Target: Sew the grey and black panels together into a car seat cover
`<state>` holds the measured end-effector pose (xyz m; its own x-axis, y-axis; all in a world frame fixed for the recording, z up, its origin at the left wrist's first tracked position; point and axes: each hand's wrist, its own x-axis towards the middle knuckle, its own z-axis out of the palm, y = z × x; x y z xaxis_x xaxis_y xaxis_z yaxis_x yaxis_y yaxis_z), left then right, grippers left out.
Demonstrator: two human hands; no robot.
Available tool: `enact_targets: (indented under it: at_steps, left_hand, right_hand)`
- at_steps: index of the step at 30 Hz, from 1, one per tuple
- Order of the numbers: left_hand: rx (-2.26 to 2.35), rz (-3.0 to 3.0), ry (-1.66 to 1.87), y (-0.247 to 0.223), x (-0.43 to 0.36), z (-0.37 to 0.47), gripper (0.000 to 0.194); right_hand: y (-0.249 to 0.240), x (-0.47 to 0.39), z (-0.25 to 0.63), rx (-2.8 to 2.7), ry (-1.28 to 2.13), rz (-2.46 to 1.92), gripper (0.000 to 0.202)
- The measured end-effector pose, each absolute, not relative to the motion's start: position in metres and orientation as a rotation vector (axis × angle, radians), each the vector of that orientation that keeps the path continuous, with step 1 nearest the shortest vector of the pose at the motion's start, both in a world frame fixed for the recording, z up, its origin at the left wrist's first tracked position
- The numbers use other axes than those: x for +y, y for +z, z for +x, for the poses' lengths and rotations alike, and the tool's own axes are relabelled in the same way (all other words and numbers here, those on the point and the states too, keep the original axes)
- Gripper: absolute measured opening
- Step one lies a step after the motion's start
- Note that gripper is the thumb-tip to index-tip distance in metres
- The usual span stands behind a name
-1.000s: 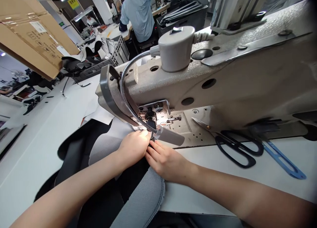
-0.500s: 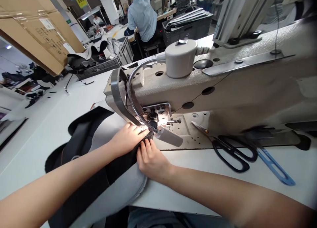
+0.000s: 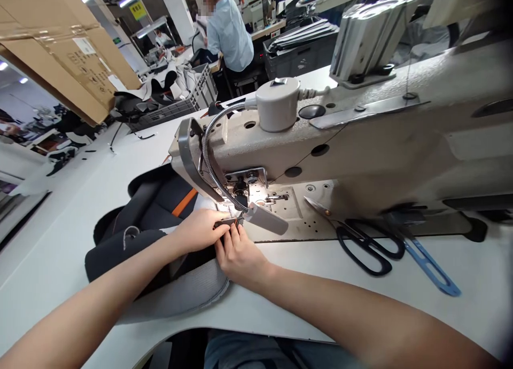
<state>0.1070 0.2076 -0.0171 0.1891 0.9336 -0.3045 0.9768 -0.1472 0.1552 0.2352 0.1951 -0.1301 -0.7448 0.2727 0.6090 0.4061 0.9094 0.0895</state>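
A large piece of black and grey padded fabric [image 3: 152, 198] with an orange stripe lies bunched on the table, its edge under the head of the sewing machine [image 3: 360, 144]. My left hand [image 3: 200, 229] pinches the fabric's edge just in front of the lit needle area. Close beside it, my right hand [image 3: 240, 257] has its fingers curled on the same edge, fingertips close to the left thumb. A small lamp [image 3: 267, 218] on a bendable metal neck hangs just right of the fingers and partly hides the needle and presser foot.
Black-handled scissors [image 3: 364, 246] and a blue-handled tool [image 3: 430, 265] lie right of my hands by the machine bed. Beyond the machine stand a grey crate [image 3: 176, 107] full of fabric pieces and a cardboard box [image 3: 68, 48]. A person in a light blue shirt [image 3: 232, 35] works farther back.
The fabric has shifted and folded differently, showing an orange stripe and a loose thread loop. Both hands stay on its edge at the needle. The view has swung slightly.
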Motion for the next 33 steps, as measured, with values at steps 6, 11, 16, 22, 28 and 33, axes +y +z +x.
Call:
enact_targets:
  at_steps: [6, 11, 16, 22, 28, 33]
  left_hand:
    - [1.511, 1.534, 0.215, -0.035, 0.228, 0.068, 0.031]
    - [1.362, 1.397, 0.314, -0.045, 0.229, 0.056, 0.037]
    - [1.331, 1.494, 0.371, -0.048, 0.224, 0.053, 0.038]
    - [1.341, 1.618, 0.373, -0.044, 0.220, 0.052, 0.032]
    - [1.463, 1.753, 0.305, -0.029, 0.220, 0.063, 0.026]
    - [1.567, 1.994, 0.157, -0.024, 0.212, 0.079, 0.021]
  right_hand:
    - [-0.118, 0.219, 0.254, -2.420, -0.278, -0.305, 0.024]
    - [-0.101, 0.235, 0.257, -2.354, -0.414, -0.302, 0.021]
    - [-0.119, 0.247, 0.258, -2.450, -0.440, -0.575, 0.014]
    - [-0.133, 0.259, 0.253, -2.486, -0.402, -0.517, 0.015]
    - [-0.100, 0.249, 0.244, -2.768, -0.394, -0.520, 0.015]
    - [-0.106, 0.228, 0.265, -2.886, -0.218, -0.586, 0.034]
